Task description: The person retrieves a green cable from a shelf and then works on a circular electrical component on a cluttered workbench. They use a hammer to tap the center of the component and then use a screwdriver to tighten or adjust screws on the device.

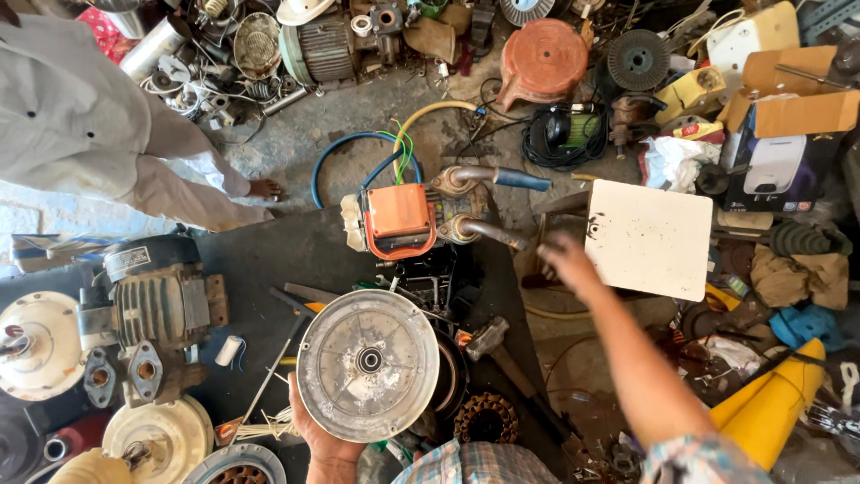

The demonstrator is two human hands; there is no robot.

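Below, the left hand [324, 439] grips a round metal cover [368, 365]; the right hand [566, 262], blurred, grip unclear, nears a white board [651, 238].

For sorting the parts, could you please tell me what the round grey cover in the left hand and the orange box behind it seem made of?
The round grey cover looks like cast metal: dull, scuffed sheen. The orange box seems moulded plastic: smooth, even colour.

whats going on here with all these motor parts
A person sits amid a cluttered repair floor. Their left hand holds a round metal motor end cover from below, its bearing hole facing up. Their right hand reaches out toward a small pump with an orange box and two metal pipes. A hammer lies beside the cover, and another person in pale clothes crouches at upper left.
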